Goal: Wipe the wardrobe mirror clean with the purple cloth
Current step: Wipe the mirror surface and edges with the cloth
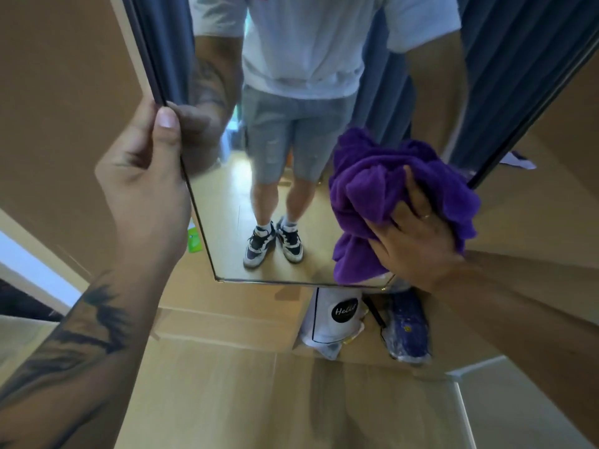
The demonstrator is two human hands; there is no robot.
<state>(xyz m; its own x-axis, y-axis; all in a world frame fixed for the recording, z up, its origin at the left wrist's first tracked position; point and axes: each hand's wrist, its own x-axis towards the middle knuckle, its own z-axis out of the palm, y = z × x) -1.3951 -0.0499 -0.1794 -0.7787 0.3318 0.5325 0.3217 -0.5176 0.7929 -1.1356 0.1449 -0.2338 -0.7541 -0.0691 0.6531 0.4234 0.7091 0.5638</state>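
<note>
The tall, thin-framed wardrobe mirror (291, 157) stands on a brown wooden wardrobe door, its glass reflecting a person in a white shirt, grey shorts and sneakers. The left hand (146, 176) grips the mirror door's left edge, thumb on the front and fingers curled behind it. The right hand (418, 234) lies flat with fingers spread, pressing the crumpled purple terry cloth (389, 189) against the glass near the mirror's lower right corner. Below the mirror, inside the wardrobe's bottom, a white bag with a round black label (334, 319) sits just beside a blue plastic-wrapped bundle (408, 325). Pale wooden floor (243, 400) stretches beneath.
</note>
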